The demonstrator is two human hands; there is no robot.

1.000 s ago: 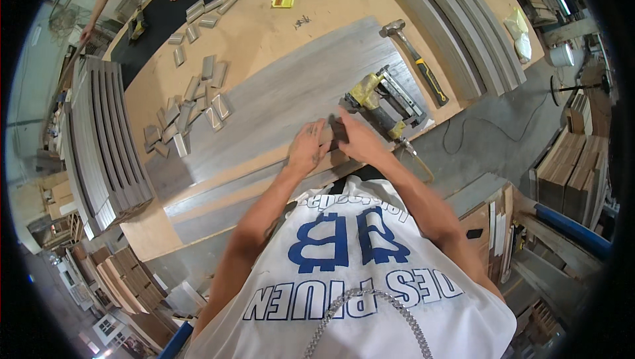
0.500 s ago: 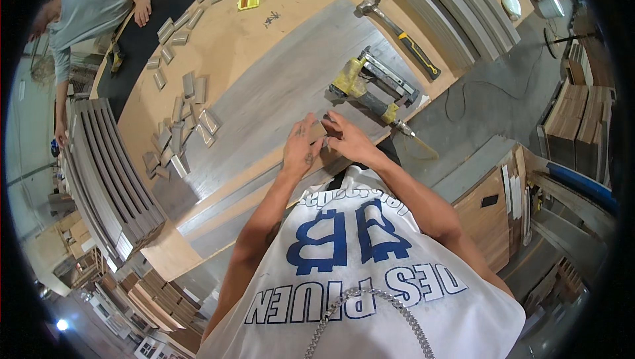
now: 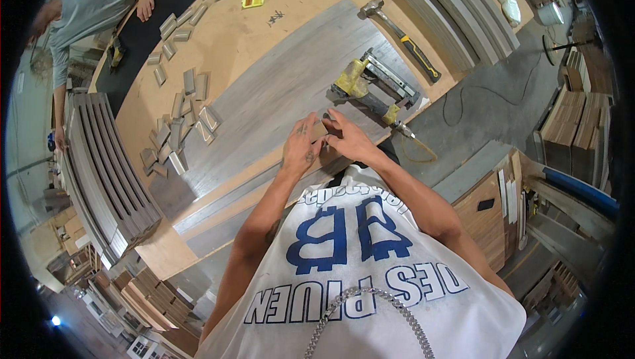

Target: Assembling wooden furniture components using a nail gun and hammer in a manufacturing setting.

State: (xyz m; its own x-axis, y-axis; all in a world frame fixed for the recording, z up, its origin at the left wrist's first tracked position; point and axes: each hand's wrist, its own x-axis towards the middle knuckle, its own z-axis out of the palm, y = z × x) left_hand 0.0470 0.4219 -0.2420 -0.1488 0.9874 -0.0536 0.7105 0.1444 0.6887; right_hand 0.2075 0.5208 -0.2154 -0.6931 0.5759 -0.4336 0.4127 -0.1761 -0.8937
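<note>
Looks steeply down from the wearer's head through a wide fisheye lens (bends straight edges toward a dark round border). Faces forward across the worktable (image 3: 231, 48), upright and unmirrored. Sits close above the white shirt (image 3: 390, 306), catches left hand (image 3: 303, 147) and right hand (image 3: 350, 139) near centre, and reaches floor (image 3: 489, 117) at the right.

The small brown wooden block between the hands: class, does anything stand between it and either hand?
Nothing visible does: the left hand holds the block, and the right hand is close on its other side. The yellow-and-black nail gun lies beyond the right hand.
</note>
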